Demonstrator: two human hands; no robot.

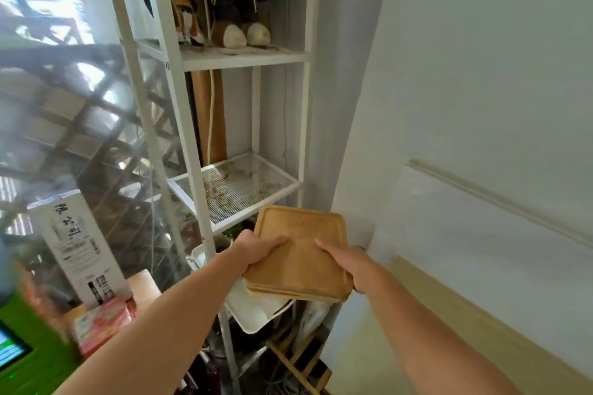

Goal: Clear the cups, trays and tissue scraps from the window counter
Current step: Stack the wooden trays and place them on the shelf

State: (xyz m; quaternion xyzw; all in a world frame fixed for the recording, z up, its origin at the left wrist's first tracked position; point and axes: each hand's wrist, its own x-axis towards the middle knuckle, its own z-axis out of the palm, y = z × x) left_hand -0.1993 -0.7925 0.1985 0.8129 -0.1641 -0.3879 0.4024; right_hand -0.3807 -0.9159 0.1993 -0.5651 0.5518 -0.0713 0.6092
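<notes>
left hand [256, 250]: closed on left edge of wooden trays [298, 258], thumb on top, other fingers hidden beneath | right hand [345, 261]: clamps right edge, thumb on top | trays: small stack, held level between both hands, in front of white shelf unit [244, 58], above white tray [253, 311]

A: What is worn on the arms?

B: Nothing that shows. Both forearms are bare, from the fingers back to the frame's lower edge.

A: Rings, a watch?

B: None visible on the left hand [256, 250] or the right hand [348, 261]. Each thumb is short-nailed; the other fingers are hidden.
</notes>
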